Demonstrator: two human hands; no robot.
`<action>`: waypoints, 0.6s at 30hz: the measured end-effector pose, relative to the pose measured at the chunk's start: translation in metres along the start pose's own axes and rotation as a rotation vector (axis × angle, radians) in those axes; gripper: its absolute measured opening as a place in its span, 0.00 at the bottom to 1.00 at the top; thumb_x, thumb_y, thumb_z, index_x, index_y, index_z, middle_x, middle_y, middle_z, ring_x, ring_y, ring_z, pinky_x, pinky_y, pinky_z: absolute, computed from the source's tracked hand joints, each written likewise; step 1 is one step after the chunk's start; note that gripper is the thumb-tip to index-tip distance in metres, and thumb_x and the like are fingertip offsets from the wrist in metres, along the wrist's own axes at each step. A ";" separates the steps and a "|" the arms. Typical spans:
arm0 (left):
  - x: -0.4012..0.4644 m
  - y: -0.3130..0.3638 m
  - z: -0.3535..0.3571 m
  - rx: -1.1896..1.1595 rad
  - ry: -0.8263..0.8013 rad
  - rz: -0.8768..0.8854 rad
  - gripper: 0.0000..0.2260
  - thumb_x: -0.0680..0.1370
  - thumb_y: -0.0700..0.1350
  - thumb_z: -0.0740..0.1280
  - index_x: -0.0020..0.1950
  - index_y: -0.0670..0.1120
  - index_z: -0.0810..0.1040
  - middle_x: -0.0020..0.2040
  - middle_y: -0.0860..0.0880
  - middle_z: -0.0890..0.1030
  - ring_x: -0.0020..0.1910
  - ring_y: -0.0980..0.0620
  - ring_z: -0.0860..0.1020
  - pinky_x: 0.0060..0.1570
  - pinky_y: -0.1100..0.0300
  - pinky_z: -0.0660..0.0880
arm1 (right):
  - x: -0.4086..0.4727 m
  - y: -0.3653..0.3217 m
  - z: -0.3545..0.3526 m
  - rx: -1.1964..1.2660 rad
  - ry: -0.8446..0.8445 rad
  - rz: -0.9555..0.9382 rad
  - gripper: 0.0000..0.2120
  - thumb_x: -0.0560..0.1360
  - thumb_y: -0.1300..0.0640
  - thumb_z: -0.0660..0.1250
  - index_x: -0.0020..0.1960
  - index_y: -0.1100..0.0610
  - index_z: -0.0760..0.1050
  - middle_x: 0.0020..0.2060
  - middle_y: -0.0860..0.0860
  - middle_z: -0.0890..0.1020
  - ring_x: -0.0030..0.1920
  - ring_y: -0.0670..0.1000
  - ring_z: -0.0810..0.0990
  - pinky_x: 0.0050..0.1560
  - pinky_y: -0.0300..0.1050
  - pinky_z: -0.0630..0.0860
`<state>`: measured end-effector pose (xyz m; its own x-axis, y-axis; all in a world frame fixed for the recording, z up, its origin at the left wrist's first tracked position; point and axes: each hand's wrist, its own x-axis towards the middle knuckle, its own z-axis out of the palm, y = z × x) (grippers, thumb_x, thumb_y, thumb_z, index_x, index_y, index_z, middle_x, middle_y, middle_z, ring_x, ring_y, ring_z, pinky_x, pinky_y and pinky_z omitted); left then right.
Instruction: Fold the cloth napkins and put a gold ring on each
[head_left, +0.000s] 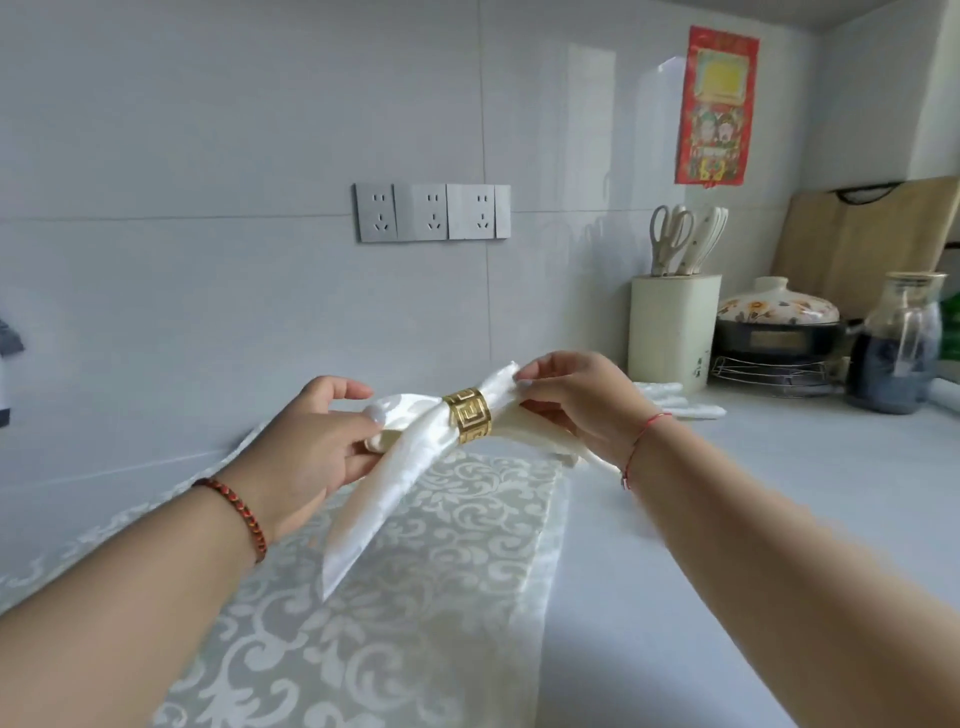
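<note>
Napkin (395, 467) up in the air between both hands, well above the patterned placemat (415, 597) on the white counter (753, 519), and one gold ring (467, 415) sits around its gathered middle, cloth fanning out either side of the band. Left hand (311, 447) is on the left end, fingers and thumb curled round the bunched fabric just beside the ring, index finger lifted a little free above it. Right hand (576, 400) has the other end, fingertips pinching the white cloth right next to the ring, wrist cocked, palm turned toward the left hand. Both forearms reach in from the bottom corners, a braided red bracelet (244, 514) on the left wrist, a thin red string (641, 436) on the right. A long tail of the napkin hangs down toward the placemat. Count so far: one napkin in hand, one ring on it, and a pile of white folded cloth (675, 400) lying on the counter behind the right hand, at the foot of the cream knife block (670, 332); how many pieces are in that pile, hard to tell.
</note>
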<state>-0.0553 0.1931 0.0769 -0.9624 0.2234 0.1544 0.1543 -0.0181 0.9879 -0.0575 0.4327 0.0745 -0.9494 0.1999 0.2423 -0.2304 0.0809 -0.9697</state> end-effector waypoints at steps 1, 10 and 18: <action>0.011 0.000 0.015 -0.007 0.006 -0.014 0.10 0.80 0.34 0.62 0.60 0.42 0.69 0.40 0.41 0.76 0.36 0.48 0.79 0.48 0.53 0.80 | 0.005 -0.002 -0.016 -0.014 0.014 0.006 0.08 0.74 0.69 0.67 0.39 0.59 0.77 0.34 0.57 0.79 0.34 0.53 0.79 0.37 0.43 0.77; 0.111 -0.036 0.166 -0.128 0.033 -0.156 0.09 0.74 0.33 0.70 0.42 0.40 0.70 0.42 0.38 0.78 0.42 0.42 0.80 0.42 0.51 0.83 | 0.072 0.028 -0.156 -0.286 0.208 0.016 0.08 0.73 0.69 0.68 0.42 0.57 0.82 0.38 0.59 0.82 0.38 0.52 0.79 0.44 0.39 0.79; 0.182 -0.092 0.234 -0.028 0.093 -0.243 0.07 0.69 0.35 0.71 0.41 0.43 0.75 0.35 0.43 0.80 0.39 0.43 0.83 0.49 0.45 0.81 | 0.132 0.090 -0.220 -0.318 0.230 0.190 0.12 0.75 0.73 0.63 0.45 0.62 0.82 0.47 0.64 0.83 0.41 0.55 0.81 0.52 0.44 0.79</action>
<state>-0.1927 0.4637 0.0097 -0.9871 0.1342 -0.0876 -0.0886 -0.0017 0.9961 -0.1564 0.6809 0.0255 -0.8879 0.4499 0.0959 0.0553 0.3114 -0.9487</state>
